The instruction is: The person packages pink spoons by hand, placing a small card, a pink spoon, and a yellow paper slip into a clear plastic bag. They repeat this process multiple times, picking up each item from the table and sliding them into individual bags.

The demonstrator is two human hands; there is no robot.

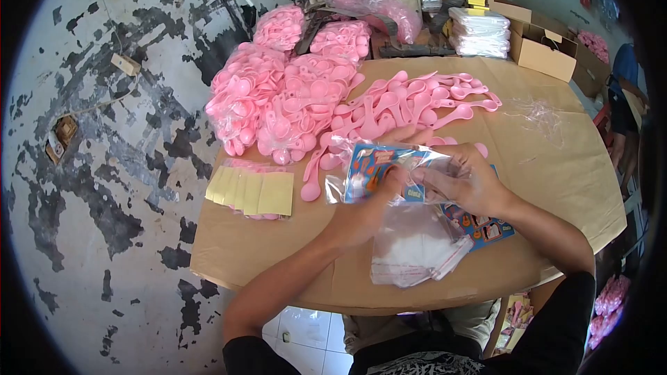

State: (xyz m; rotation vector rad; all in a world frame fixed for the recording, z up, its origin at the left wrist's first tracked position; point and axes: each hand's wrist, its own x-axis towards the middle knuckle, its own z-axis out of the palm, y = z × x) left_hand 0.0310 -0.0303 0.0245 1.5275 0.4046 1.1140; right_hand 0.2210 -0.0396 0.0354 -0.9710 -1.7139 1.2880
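Observation:
Both hands are closed on a clear plastic bag with a blue printed card inside, held above the near middle of the table. My left hand pinches it near the middle with the thumb on top. My right hand grips its right end, fingers partly hidden by the shiny plastic. Just below lies a stack of clear plastic bags. More blue printed cards rest beside it, under my right forearm. Loose pink measuring spoons are heaped beyond my hands.
Bulging clear bags of pink spoons crowd the table's far left. Packs with yellow cards lie at the left. A crumpled clear plastic piece is on the right. An open cardboard box stands behind; another person is at far right.

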